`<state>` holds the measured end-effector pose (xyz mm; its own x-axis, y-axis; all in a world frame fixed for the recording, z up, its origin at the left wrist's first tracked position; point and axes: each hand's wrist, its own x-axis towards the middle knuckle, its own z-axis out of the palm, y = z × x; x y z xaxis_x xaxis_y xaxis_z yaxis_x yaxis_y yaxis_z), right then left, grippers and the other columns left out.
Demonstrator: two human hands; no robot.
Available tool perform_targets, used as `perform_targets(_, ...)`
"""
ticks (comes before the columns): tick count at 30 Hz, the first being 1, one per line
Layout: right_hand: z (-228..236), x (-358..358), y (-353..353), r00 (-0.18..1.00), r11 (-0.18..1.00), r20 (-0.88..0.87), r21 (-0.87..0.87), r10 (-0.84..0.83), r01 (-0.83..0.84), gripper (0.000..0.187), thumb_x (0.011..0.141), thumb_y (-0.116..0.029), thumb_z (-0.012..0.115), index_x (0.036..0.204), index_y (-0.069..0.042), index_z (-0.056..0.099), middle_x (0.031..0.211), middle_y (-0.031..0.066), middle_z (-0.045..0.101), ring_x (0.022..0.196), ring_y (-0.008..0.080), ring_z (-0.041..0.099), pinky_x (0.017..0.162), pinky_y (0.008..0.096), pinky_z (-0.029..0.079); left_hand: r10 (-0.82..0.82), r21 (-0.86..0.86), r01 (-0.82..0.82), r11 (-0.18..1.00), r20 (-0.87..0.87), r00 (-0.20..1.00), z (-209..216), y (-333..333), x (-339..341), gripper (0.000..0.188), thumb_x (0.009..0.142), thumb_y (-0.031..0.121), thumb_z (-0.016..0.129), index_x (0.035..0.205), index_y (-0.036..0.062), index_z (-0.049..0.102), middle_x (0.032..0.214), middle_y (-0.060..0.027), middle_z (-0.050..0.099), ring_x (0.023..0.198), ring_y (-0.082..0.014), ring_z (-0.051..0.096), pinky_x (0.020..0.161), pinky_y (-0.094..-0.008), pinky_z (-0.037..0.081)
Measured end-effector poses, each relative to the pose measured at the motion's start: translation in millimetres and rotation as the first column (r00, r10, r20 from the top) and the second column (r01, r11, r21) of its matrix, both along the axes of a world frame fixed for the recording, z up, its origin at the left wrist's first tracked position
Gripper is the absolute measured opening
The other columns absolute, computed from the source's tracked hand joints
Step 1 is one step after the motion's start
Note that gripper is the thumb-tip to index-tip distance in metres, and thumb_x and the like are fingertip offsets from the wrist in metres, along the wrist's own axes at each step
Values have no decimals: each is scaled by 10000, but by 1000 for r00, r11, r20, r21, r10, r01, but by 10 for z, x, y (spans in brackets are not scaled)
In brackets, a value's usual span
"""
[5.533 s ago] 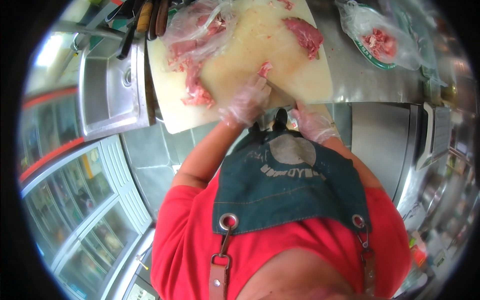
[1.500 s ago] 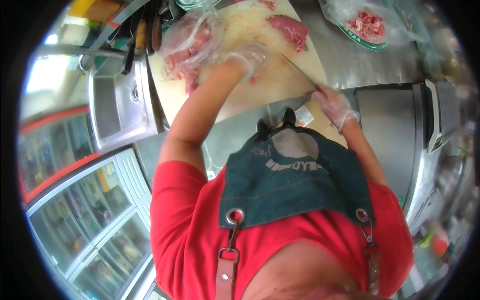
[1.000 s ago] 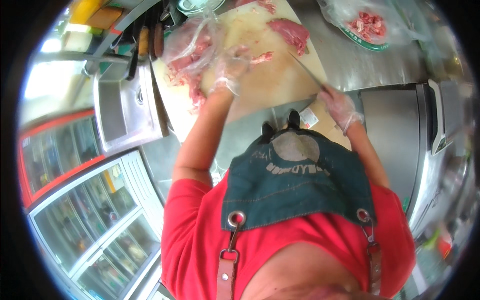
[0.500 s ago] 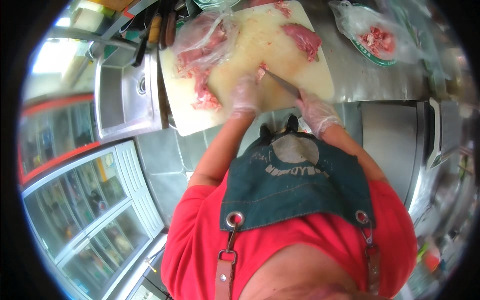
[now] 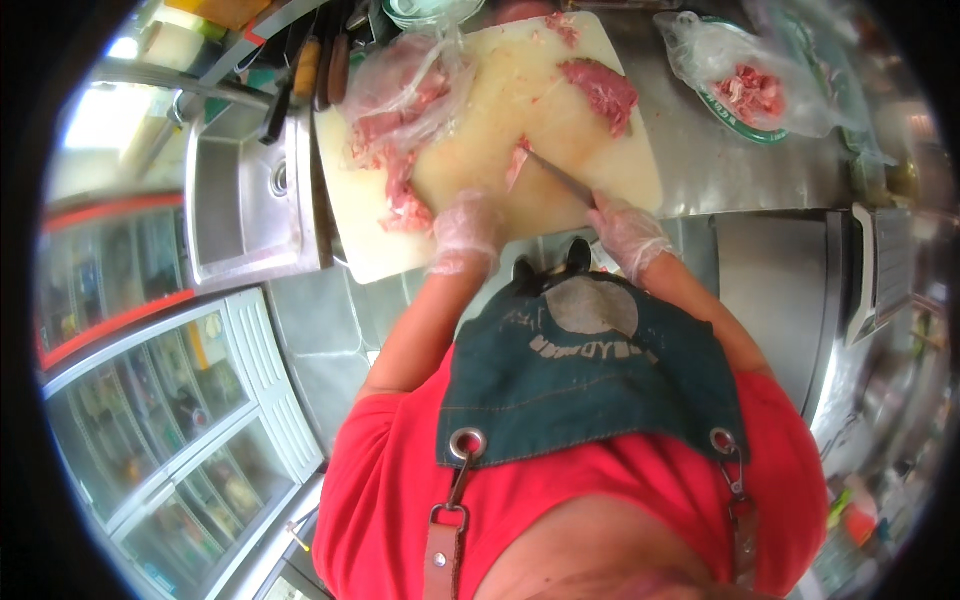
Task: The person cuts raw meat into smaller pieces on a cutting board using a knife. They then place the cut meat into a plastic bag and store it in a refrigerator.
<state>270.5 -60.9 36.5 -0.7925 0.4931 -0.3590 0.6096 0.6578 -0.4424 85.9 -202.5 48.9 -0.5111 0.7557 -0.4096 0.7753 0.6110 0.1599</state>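
Since half a second ago both gloved hands sit lower on the board [image 5: 480, 110]: right hand [image 5: 625, 225] clenched on knife [image 5: 558, 177], left hand [image 5: 468, 222] loosely curled just below the meat strip [image 5: 516, 165].

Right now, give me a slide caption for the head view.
Gloved right hand holds a knife against a small meat strip on the cutting board; gloved left hand rests beside it.
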Motion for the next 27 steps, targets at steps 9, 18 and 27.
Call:
perform_targets(9, -81, 14, -34, 999, 1000, -37, 21, -9, 9, 323, 962, -276, 468, 1199, -57, 483, 1029, 222, 614, 962, 410, 588, 806, 497, 466, -198, 595, 338, 729, -289, 936, -713, 268, -56, 276, 796, 154, 556, 1039, 39, 622, 1114, -134, 578, 1041, -311, 560, 830, -409, 508)
perform_targets(18, 87, -463, 66, 985, 999, 172, -41, 12, -5, 337, 975, -303, 410, 1190, -55, 490, 1139, 190, 600, 1070, 367, 572, 876, 466, 458, -205, 571, 339, 748, -287, 936, -722, 357, -44, 279, 781, 164, 563, 1019, 30, 623, 1101, -156, 560, 1040, -316, 543, 857, -426, 486)
perform_targets(27, -24, -166, 73, 999, 991, 15, 134, -32, 30, 348, 966, -304, 441, 1216, -70, 499, 1054, 200, 621, 995, 410, 588, 845, 486, 461, -195, 527, 329, 784, -294, 936, -774, 353, -18, 347, 807, 143, 515, 1110, -6, 594, 1151, -172, 565, 1073, -326, 536, 911, -414, 465)
